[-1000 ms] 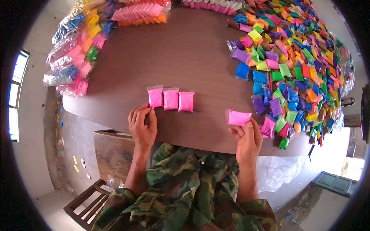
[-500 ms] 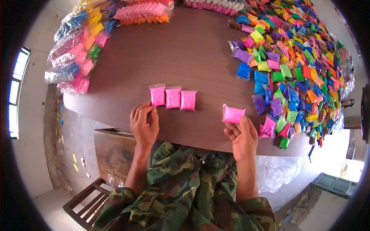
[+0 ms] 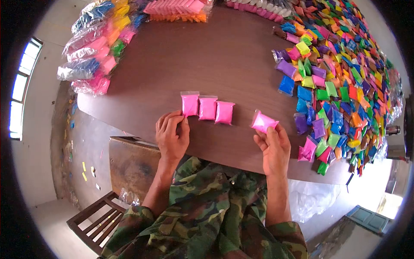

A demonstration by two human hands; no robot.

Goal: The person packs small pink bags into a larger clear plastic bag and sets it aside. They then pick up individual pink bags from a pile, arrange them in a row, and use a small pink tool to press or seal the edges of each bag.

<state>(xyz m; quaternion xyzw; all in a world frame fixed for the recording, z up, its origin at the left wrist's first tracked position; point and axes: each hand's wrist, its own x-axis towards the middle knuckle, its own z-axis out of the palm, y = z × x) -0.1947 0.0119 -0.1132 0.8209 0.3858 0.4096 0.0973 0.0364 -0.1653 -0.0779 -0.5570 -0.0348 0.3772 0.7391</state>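
Three small clear packets with bright pink contents lie side by side on the brown table: the left packet (image 3: 190, 105), the middle packet (image 3: 208, 108) and the right packet (image 3: 224, 113). My left hand (image 3: 173, 136) pinches the lower edge of the left packet between thumb and fingers. To the right of the row, my right hand (image 3: 276, 149) holds another pink packet (image 3: 264, 122) between thumb and fingers. This packet is tilted, with a small gap between it and the row.
A large heap of multicoloured packets (image 3: 345, 93) covers the table's right side. Bagged packets (image 3: 92, 56) are stacked at the left, and rows of pink packets (image 3: 174, 7) lie at the far edge. A slatted wooden chair (image 3: 101, 220) stands at lower left.
My right hand has brought its pink packet left, closer to the row, and the packet has tilted. My left hand stays at the left packet. The whole view has shifted slightly.
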